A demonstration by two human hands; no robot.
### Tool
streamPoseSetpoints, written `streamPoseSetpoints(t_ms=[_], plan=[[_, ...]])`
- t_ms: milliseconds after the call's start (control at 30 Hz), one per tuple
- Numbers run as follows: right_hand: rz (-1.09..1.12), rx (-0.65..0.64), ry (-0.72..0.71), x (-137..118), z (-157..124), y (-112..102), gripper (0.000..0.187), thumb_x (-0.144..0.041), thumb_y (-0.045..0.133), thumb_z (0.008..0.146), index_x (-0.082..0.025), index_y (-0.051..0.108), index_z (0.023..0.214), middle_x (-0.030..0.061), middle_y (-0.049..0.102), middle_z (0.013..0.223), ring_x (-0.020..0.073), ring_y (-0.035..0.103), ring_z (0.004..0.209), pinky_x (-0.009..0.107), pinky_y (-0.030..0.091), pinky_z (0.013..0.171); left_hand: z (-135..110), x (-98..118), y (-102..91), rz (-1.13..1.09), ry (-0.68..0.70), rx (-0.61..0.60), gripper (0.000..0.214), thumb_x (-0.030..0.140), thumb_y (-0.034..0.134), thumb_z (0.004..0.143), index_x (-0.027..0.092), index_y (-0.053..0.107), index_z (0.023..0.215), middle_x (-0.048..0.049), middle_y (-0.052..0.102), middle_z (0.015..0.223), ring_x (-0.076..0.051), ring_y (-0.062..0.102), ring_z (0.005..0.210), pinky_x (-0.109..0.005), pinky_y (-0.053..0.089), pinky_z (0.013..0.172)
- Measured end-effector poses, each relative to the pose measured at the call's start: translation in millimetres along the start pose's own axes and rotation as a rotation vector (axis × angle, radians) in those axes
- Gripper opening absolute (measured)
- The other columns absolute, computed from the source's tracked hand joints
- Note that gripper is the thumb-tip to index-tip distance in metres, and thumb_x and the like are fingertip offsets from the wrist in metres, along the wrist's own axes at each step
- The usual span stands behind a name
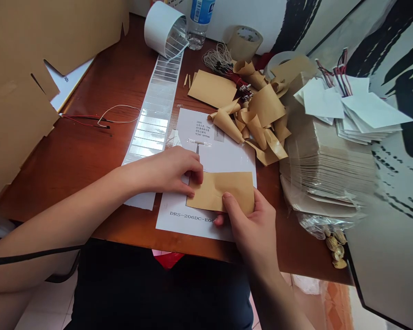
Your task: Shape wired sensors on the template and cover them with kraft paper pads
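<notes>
A flat kraft paper envelope [220, 192] lies across a white printed sheet [223, 156] in front of me. My left hand [172, 172] grips its left end, with the fingertips curled over the edge. My right hand [249, 220] pinches the lower right side, thumb on top and fingers beneath. The envelope's lower edge hangs over a second sheet printed "DRS-206DC-E06" [189, 219]. Part of that text is hidden behind my right hand.
A strip of clear labels [151, 123] runs from a white roll [165, 30]. Curled kraft paper pieces [258, 114] and a tall envelope stack [326, 165] lie to the right. Cardboard [17, 91] overhangs the table's [37, 183] left side.
</notes>
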State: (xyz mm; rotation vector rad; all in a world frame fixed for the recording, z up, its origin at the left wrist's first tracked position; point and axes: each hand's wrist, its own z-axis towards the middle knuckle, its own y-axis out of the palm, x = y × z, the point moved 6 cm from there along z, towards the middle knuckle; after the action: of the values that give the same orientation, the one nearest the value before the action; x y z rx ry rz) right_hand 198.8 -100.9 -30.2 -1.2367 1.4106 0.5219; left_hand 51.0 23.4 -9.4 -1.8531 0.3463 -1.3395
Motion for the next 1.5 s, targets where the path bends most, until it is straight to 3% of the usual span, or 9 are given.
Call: streamPoseSetpoints(t_ms=[567, 1300, 1500], plan=[[-0.011, 0.03, 0.001, 0.3, -1.0, 0.8, 0.022, -0.043, 0.068, 0.087, -0.022, 0.062, 0.091, -0.0044, 0.065, 0.052, 0.0189, 0.065, 0.044, 0.027, 0.054, 0.048, 0.3, 0.5, -2.3, -0.04, -0.008, 0.006, 0.016, 0.014, 0.085, 0.074, 0.017, 0.076, 0.086, -0.0003, 0.07, 0.088, -0.014, 0.064, 0.083, -0.025, 0.047, 0.075], [-0.023, 0.036, 0.004, 1.4, -1.7, 0.9, 0.022, -0.043, 0.069, 0.086, -0.022, 0.062, 0.09, -0.0033, 0.068, 0.058, 0.0179, 0.065, 0.045, 0.027, 0.053, 0.048, -0.7, 2.4, 2.4, 0.04, -0.012, -0.005, 0.022, 0.021, 0.088, 0.075, 0.017, 0.073, 0.091, -0.0018, 0.066, 0.095, -0.017, 0.062, 0.089, -0.027, 0.046, 0.077], [-0.023, 0.019, -0.003, 0.4, -0.7, 2.5, 0.022, -0.043, 0.069, 0.084, -0.023, 0.063, 0.089, -0.0036, 0.066, 0.056, 0.0187, 0.064, 0.045, 0.028, 0.053, 0.046, -3.1, 14.0, 13.4, -0.047, 0.102, -0.024, 0.012, 0.008, 0.078, 0.082, 0.018, 0.071, 0.086, -0.0001, 0.064, 0.091, -0.013, 0.062, 0.084, -0.023, 0.047, 0.075]])
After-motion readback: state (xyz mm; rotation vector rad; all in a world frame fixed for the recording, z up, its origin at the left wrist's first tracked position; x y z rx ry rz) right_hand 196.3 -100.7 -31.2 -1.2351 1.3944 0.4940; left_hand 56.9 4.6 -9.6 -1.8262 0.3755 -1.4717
